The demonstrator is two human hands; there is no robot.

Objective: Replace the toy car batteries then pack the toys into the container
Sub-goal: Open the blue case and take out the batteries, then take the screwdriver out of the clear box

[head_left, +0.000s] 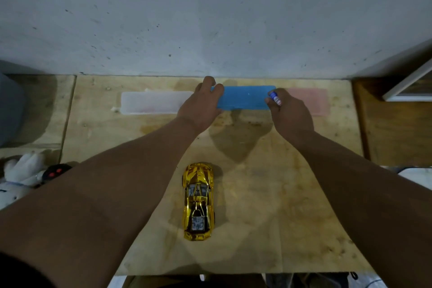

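Note:
A shiny gold toy car sits upright near the middle of the plywood table, nose pointing away from me. At the far edge lies a flat blue box. My left hand grips the blue box's left end, fingers curled over its far edge. At the box's right end is my right hand, which pinches a small blue and white battery between thumb and fingers. A clear box lies left of the blue one and a pink box right of it.
A grey wall rises right behind the boxes. At the left edge lie a white plush toy and a black remote with red buttons. A wooden shelf with a white frame stands at the right.

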